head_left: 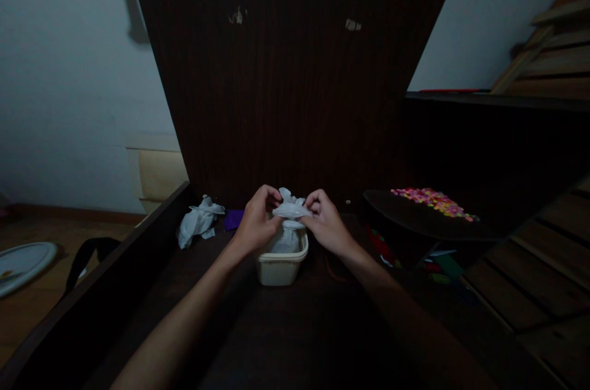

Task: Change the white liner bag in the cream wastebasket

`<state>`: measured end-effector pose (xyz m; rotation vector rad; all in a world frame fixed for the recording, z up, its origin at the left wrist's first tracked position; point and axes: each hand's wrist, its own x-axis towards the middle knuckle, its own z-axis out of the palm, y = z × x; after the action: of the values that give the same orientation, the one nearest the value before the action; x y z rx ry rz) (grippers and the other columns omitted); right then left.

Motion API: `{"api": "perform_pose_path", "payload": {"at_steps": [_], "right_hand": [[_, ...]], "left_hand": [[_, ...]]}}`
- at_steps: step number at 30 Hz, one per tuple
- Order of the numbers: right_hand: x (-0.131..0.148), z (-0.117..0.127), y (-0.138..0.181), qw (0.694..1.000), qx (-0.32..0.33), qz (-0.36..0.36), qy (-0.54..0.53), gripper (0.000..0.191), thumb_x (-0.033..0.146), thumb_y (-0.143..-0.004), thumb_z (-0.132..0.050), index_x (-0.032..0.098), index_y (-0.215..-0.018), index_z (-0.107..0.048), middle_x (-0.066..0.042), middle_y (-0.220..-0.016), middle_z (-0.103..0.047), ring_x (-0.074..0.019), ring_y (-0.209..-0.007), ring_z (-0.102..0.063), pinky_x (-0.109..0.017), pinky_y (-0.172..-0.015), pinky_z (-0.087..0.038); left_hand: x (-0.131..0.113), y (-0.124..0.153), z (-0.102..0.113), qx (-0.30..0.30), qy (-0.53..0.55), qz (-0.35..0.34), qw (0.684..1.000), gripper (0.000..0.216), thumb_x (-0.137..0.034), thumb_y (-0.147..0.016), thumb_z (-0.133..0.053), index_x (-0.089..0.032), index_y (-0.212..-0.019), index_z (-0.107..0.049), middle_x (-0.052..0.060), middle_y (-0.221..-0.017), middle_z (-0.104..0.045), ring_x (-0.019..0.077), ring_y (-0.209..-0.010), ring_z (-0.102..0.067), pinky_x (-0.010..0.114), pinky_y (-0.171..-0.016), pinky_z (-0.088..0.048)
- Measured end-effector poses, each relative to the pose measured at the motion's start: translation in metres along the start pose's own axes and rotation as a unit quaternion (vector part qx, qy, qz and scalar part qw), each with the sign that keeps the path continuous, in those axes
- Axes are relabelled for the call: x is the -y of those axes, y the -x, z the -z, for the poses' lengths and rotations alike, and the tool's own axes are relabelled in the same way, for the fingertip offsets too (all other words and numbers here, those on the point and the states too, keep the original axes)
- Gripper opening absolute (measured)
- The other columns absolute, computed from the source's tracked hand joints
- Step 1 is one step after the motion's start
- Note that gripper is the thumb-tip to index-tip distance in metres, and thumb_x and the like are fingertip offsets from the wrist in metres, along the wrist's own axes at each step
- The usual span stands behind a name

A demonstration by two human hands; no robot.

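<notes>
A white plastic bag (291,210) is gathered between my two hands, its lower part sitting inside a cream plastic basket (279,270). My left hand (259,218) pinches the bag's left side. On the right side, my right hand (328,222) grips it with thumb and bent fingers. The bag's top sticks up between the fingertips. What lies inside the bag cannot be made out. The basket stands on the dark wooden surface (271,341), directly below both hands.
A crumpled white plastic bag (199,221) and a purple piece (233,219) lie to the left. Small colourful pieces (433,202) cover a dark shelf (410,221) at right. A tall dark panel (295,83) stands behind; a raised edge (115,279) runs along the left.
</notes>
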<state>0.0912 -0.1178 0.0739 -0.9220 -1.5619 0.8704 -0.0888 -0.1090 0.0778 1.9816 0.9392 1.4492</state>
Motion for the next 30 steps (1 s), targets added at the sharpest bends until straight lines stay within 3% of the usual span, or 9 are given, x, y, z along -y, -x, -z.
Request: {"api": "perform_pose_path", "payload": {"at_steps": [5,12,21,30], "right_hand": [[0.003,0.001,-0.001,0.998,0.020,-0.033,-0.050,0.027,0.023,-0.063,-0.059,0.025,-0.082,-0.040,0.006,-0.073,-0.048,-0.0129,-0.065,-0.048,-0.024,-0.057,-0.037],[0.010,-0.001,-0.001,0.993,0.049,-0.050,-0.091,0.027,0.021,-0.061,-0.060,0.024,-0.078,-0.038,0.008,-0.069,-0.045,-0.0104,-0.061,-0.044,-0.021,-0.053,-0.033],[0.016,0.002,0.000,0.997,0.027,-0.041,-0.055,0.028,0.024,-0.067,-0.062,0.025,-0.084,-0.039,0.005,-0.074,-0.057,-0.0125,-0.062,-0.057,-0.023,-0.054,-0.040],[0.008,0.000,-0.002,0.998,0.053,-0.016,-0.030,0.025,0.025,-0.072,-0.060,0.025,-0.088,-0.040,0.006,-0.072,-0.054,-0.0116,-0.060,-0.053,-0.022,-0.052,-0.037]], "left_hand": [[-0.002,0.002,0.002,0.008,-0.064,-0.026,0.998,0.023,-0.007,-0.072,-0.056,-0.020,-0.090,-0.050,-0.002,-0.086,-0.057,0.0138,-0.078,-0.057,0.025,-0.073,-0.045],[-0.002,0.004,0.000,0.016,0.005,-0.019,1.000,0.017,-0.015,-0.079,-0.059,-0.020,-0.089,-0.047,-0.002,-0.083,-0.058,0.0137,-0.075,-0.058,0.022,-0.067,-0.044],[-0.008,0.002,0.014,0.089,-0.122,-0.117,0.982,0.032,-0.008,-0.076,-0.059,-0.016,-0.107,-0.064,0.005,-0.100,-0.070,0.0190,-0.089,-0.065,0.029,-0.081,-0.049],[-0.008,0.000,0.013,0.133,-0.182,-0.090,0.970,0.032,-0.008,-0.073,-0.066,-0.016,-0.104,-0.069,0.005,-0.096,-0.070,0.0199,-0.084,-0.066,0.028,-0.076,-0.049]]}}
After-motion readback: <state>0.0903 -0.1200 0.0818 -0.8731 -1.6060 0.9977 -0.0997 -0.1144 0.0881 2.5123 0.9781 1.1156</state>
